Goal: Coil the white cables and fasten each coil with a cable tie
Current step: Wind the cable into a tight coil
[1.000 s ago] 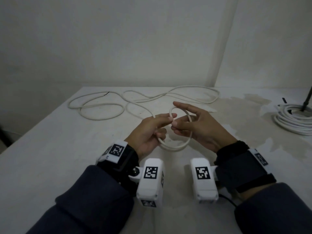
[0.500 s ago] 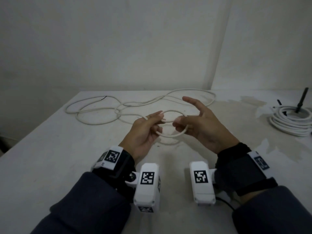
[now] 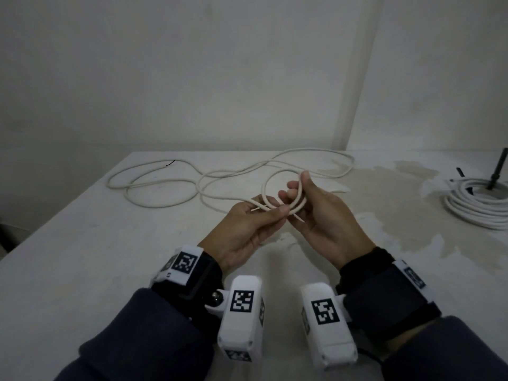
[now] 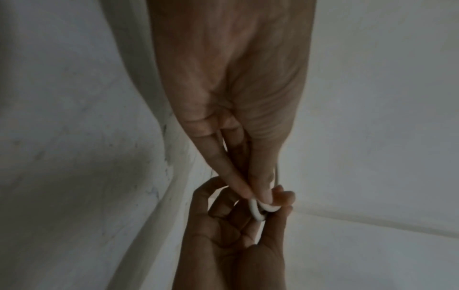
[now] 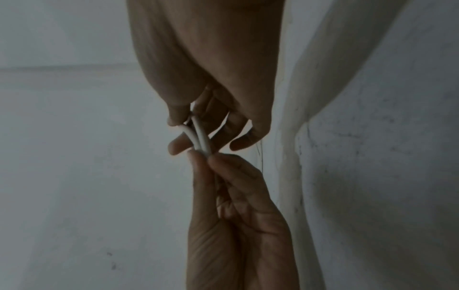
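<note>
A long white cable trails in loose loops over the far half of the white table. Its near end is wound into a small coil held above the table. My left hand pinches the overlapping strands at the coil's bottom between thumb and fingers. My right hand holds the coil's right side, with fingers hooked round the strands. A thin pale tie pokes out below the pinch; another thin tip shows left of my left fingers.
A second white cable, wound in a coil, lies at the table's right edge with a dark rod-like tool standing in it. A stained patch marks the tabletop to the right of my hands. Walls close the back.
The coil has tipped up and shifted right, further from me. My right fingers, spread before, now hook round its right side. My left hand keeps its pinch at the bottom.
</note>
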### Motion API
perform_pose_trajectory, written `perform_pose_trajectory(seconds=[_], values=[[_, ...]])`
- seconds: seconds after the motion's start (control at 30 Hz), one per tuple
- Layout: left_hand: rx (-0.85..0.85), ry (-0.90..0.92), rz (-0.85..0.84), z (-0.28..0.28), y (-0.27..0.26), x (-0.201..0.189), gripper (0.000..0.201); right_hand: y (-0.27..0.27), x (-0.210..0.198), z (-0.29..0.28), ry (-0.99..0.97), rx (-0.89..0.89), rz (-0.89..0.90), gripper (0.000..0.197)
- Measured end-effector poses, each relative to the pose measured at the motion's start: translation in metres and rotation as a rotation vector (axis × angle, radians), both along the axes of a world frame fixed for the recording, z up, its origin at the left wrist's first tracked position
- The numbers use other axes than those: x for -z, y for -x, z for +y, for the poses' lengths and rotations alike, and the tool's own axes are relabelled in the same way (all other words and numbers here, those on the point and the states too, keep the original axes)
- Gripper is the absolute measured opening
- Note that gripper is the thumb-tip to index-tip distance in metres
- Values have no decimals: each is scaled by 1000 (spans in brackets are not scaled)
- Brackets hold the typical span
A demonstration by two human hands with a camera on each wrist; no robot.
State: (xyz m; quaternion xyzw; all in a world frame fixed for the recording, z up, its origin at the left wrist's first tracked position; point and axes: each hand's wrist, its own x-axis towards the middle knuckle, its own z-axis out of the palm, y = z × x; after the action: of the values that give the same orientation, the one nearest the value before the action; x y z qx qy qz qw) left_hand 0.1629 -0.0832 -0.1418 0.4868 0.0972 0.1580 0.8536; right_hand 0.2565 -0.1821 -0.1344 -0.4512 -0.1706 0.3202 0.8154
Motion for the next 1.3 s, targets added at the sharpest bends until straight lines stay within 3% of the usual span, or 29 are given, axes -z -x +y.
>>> perform_pose_trajectory(seconds=[0.07, 0.17, 0.23, 0.37, 0.47, 0.57, 0.67, 0.77, 0.9, 1.07, 1.17, 1.3], values=[[-85, 131, 32, 3, -3, 0, 12, -1, 1, 0, -13, 58, 31, 30], [-360, 395, -28, 12, -3, -1, 15, -3, 2, 0, 39, 112, 38, 30], [-431, 360, -86, 15, -2, 0, 27, -3, 1, 0, 113, 114, -4, 31], [-341, -19, -29, 8, 0, -3, 33, -3, 2, 1, 237, 110, -178, 29], [-244, -209, -1, 6, 2, -3, 40, -2, 1, -1, 298, 96, -322, 14], [-188, -329, 60, 3, 3, -4, 37, 0, 0, -2, 359, 58, -456, 25], [-130, -299, 90, -1, 0, -7, 28, 3, -2, -2, 368, 2, -549, 31], [-69, -141, 84, -4, -1, -11, 20, 3, -3, -4, 352, -35, -567, 32], [-127, 30, 54, 0, -2, -13, 10, 2, -4, -6, 317, -41, -521, 37], [-190, -92, 142, 1, -3, -8, 20, 2, -5, -7, 328, -70, -479, 40], [-131, 46, 138, 5, -2, -9, 32, 0, -7, -7, 319, -141, -282, 30], [-120, 121, 114, 7, -3, -8, 34, 1, -7, -8, 275, -159, -323, 24]])
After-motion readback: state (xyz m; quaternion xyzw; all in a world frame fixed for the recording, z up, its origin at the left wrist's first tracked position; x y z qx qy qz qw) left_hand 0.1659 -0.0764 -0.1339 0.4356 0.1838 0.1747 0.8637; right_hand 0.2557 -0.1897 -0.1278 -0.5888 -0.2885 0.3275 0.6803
